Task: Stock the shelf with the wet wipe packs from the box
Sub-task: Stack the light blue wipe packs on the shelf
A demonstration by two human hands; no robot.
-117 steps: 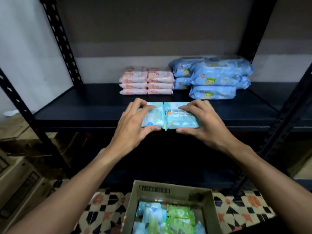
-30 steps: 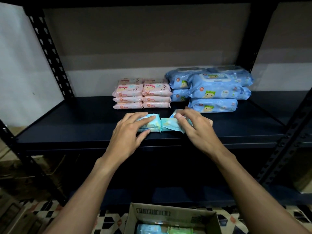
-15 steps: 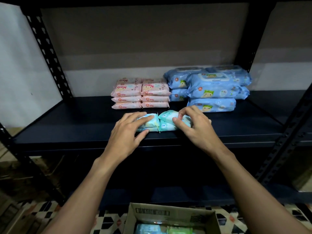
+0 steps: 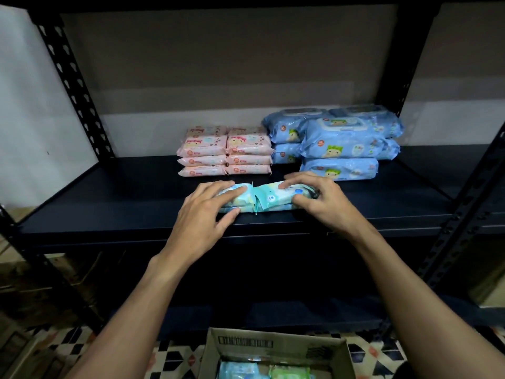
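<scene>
Teal film of two wet wipe packs is showing between my fingers: the left teal pack [image 4: 237, 199] and the right teal pack [image 4: 276, 198] are lying end to end on the shelf [image 4: 123, 198], their crimped seams touching, near its front edge.

My left hand [image 4: 202, 214] is holding the left teal pack, fingers laid across its top and thumb pressing its front side. My right hand [image 4: 319, 203] is gripping the right teal pack, fingers curled over the top and thumb against the front.

Change: a few seconds ago I was carrying both packs in the air in front of the shelf edge; now they are resting on the board. Half a second ago the right teal pack was bulging upward at the seam; it is now lying flatter, in line with its neighbour.

Behind them the pink packs [image 4: 224, 151] are standing in two stacks, with the blue packs [image 4: 338, 143] piled just beside these on the right.

Meaning for the task: this pair is, I judge, being placed and wants only releasing. The box [image 4: 246, 343] below is still holding more packs [image 4: 240, 370], so stocking is continuing.
</scene>
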